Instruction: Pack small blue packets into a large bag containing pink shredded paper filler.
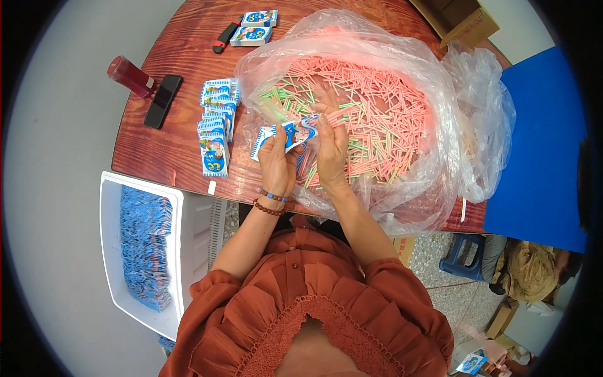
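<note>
A small blue-and-white packet (303, 131) is held between both hands above the near left edge of a big clear plastic bag (370, 41). My left hand (276, 160) is closed on the packet's left part, where another white-and-blue striped wrapper end shows beside the fingers. At the packet's right end my right hand (331, 154) pinches several thin pink sticks (340, 115); whether their ends are inside the packet, I cannot tell. Loose pink sticks (392, 94), with some green ones (286, 94) among them, fill the open bag.
Overlapping flat packets (215, 147) lie left of my hands. Beyond are a phone (163, 102), a red bottle (130, 76), a box cutter (226, 38) and small card stacks (251, 36). A white bin (179, 251) of blue packets stands at the lower left; a cardboard box (471, 28) at the far right.
</note>
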### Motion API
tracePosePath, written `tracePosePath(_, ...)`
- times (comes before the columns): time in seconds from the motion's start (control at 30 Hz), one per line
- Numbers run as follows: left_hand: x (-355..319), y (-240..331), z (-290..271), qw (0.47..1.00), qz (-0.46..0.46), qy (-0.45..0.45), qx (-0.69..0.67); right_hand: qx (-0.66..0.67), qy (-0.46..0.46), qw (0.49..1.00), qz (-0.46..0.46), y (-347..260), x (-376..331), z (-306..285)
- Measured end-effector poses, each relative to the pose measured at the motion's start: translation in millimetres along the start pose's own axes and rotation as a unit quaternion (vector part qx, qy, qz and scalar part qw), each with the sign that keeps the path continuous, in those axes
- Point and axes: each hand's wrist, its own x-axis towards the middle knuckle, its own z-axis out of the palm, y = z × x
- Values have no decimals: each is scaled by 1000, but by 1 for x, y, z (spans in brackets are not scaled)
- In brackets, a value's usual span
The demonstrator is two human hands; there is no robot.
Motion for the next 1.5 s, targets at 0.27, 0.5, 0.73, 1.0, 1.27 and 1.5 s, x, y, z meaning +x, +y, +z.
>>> tracePosePath(0.27, 3, 1, -1, 998, -10, -41, -53, 22, -97, 995, 31, -3, 7, -4)
tracePosePath(0.5, 10, -4, -6, 992, -40, -40, -114, -31, -146, 989, -1, -2, 13, -7)
tracePosePath(0.73, 13, 5, -10, 974, -75, -65, -204, -162, -238, 957, 25, -2, 22, -10)
tracePosePath(1.0, 6, 24, -19, 950, -88, -138, -267, -236, -182, 954, 10, -9, 16, -3)
tracePosePath(1.27, -7, 54, -40, 982, 36, -145, -116, -87, -286, 954, 33, -23, 18, 25)
tracePosePath(1.5, -31, 83, -72, 994, 75, -70, 43, -56, -262, 954, 134, -18, 3, 57)
